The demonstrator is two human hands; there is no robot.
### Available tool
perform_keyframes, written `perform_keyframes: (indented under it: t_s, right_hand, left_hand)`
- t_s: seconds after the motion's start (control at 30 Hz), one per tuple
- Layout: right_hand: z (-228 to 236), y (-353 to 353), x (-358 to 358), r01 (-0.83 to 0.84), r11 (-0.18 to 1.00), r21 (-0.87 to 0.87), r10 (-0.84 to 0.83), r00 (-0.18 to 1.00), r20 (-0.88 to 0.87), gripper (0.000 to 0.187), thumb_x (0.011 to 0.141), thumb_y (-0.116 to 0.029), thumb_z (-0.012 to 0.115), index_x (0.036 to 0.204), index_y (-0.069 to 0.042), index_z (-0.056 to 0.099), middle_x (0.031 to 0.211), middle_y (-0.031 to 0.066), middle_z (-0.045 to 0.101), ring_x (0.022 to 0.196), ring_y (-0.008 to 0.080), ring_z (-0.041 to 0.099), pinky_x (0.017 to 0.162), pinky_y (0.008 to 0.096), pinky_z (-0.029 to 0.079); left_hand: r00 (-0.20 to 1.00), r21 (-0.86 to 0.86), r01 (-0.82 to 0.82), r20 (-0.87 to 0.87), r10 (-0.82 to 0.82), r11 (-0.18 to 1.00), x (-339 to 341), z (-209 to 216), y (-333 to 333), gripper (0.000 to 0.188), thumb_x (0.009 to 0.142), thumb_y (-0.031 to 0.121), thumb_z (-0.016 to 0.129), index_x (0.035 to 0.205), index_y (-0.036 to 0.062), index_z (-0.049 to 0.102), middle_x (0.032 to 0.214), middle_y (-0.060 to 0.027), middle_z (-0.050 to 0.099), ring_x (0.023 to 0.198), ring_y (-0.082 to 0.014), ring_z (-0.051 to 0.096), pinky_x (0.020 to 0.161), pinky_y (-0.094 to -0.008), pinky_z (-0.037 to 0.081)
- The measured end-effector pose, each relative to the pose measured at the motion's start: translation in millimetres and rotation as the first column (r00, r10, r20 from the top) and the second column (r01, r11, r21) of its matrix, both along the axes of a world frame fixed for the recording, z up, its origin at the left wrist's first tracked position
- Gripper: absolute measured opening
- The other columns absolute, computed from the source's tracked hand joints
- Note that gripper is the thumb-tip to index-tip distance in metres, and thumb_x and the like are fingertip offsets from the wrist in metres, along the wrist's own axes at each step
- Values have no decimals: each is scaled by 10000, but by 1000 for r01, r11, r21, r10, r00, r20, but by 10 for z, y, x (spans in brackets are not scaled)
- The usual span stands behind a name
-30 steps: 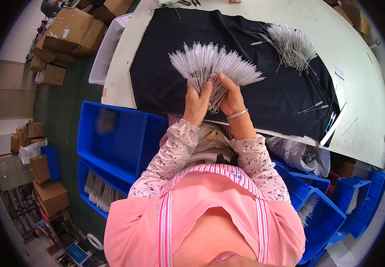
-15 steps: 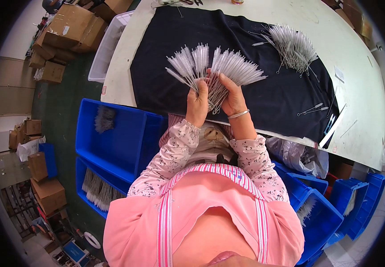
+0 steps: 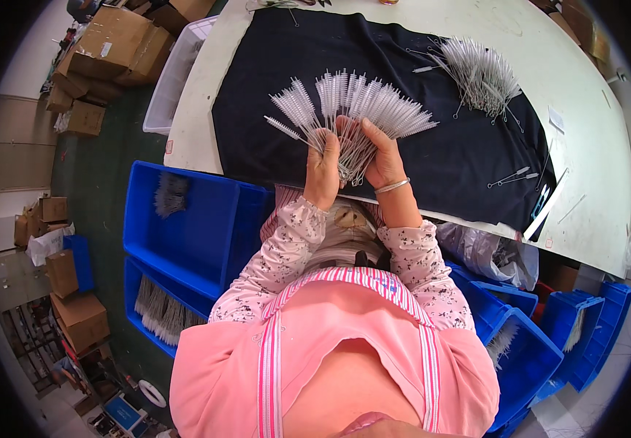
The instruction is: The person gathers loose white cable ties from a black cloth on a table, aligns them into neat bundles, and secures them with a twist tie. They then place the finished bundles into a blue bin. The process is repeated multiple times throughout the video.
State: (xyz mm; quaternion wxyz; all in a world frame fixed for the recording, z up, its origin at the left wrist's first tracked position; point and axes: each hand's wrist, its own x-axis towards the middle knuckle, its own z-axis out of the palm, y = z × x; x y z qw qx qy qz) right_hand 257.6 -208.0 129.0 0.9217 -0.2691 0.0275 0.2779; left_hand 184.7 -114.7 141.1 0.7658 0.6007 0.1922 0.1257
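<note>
A fan of white-bristled wire brushes (image 3: pixel 390 109) spreads out between my two hands, bristle ends pointing away and looped wire ends gathered toward me. My left hand (image 3: pixel 321 169) is closed round the stems on the left side of the fan. Round the larger right part, my right hand (image 3: pixel 383 157) is closed too, with a bracelet at its wrist. Both hands are above the near edge of a dark cloth (image 3: pixel 271 87). Farther right on the cloth lies a big pile of the same brushes (image 3: pixel 479 77).
A few loose brushes (image 3: pixel 512 177) and small blue-handled snips (image 3: pixel 540 202) lie at the cloth's right end on the white table (image 3: pixel 585 146). Blue bins (image 3: pixel 184 237), some with brushes inside, stand at left and right. A white crate (image 3: pixel 177 80) and cardboard boxes (image 3: pixel 114 44) are at far left.
The brushes from my right hand's part have shifted left, narrowing the gap in the fan's middle. The leftmost brushes are spread slightly farther out. Both hands stay in nearly the same place.
</note>
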Motion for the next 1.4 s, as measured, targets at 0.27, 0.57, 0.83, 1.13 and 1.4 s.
perform_keyframes:
  t_s: [0.27,0.57,0.83,1.13,1.4]
  right_hand:
    - [-140,-29,45,-18,1000,22,20,997,-76,305,840,-136,643,1083,12,535,980,168,656,874,263,657,785,387,551]
    - [26,-26,7,-16,998,-66,18,1000,24,298,853,-116,626,1112,-3,531,997,137,653,876,230,652,767,367,547]
    - [57,-141,30,-113,950,-290,208,923,323,478,785,-277,738,1138,-5,564,961,57,632,816,144,607,706,276,500]
    - [368,-304,56,-518,696,-498,671,716,193,462,756,-267,734,1093,20,601,931,85,652,802,153,618,712,288,494]
    - [454,-302,37,-223,662,-716,520,825,223,455,776,-235,702,1128,15,559,923,136,657,605,143,639,512,237,497]
  left_hand:
    - [1000,160,-5,13,3,987,49,-158,37,271,978,338,461,967,69,441,744,30,459,564,-41,458,472,-204,387]
    - [991,121,133,-6,-133,984,26,-93,116,338,920,264,591,1130,19,491,961,-47,587,877,-99,539,781,-266,455]
    - [773,18,634,-37,-633,773,-35,108,344,360,864,116,623,1183,-19,525,1003,-104,644,892,-160,624,787,-291,506]
    - [668,-354,727,163,-726,589,-135,153,228,453,774,154,710,1165,-5,544,998,-141,646,931,-210,626,815,-308,499]
    - [850,-637,463,123,-512,616,-155,68,89,311,767,37,597,1069,-5,534,946,-92,585,801,-192,599,701,-300,485]
